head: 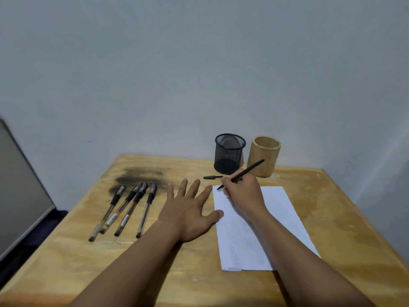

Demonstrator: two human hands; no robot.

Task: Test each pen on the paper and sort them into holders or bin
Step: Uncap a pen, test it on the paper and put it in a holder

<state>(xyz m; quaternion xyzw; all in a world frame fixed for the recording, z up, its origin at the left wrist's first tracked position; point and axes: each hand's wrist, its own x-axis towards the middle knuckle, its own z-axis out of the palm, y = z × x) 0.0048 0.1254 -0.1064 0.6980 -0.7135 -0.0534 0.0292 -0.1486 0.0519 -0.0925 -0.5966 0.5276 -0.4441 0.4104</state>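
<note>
My right hand (243,193) grips a slim black pen (250,170) with its tip touching the top left corner of the white paper (278,218). My left hand (190,207) lies flat with fingers spread, its thumb on the paper's left edge. The pen's black cap (211,177) rests on the table just beyond my fingers. Several capped pens (126,209) lie side by side at the left. A black mesh holder (229,154) and a bamboo holder (264,156) stand at the back by the wall.
The wooden table (332,229) has a dark scorched patch (141,176) behind the pens. A wall stands close behind the holders. A grey panel (20,185) leans at the far left, beyond the table's left edge.
</note>
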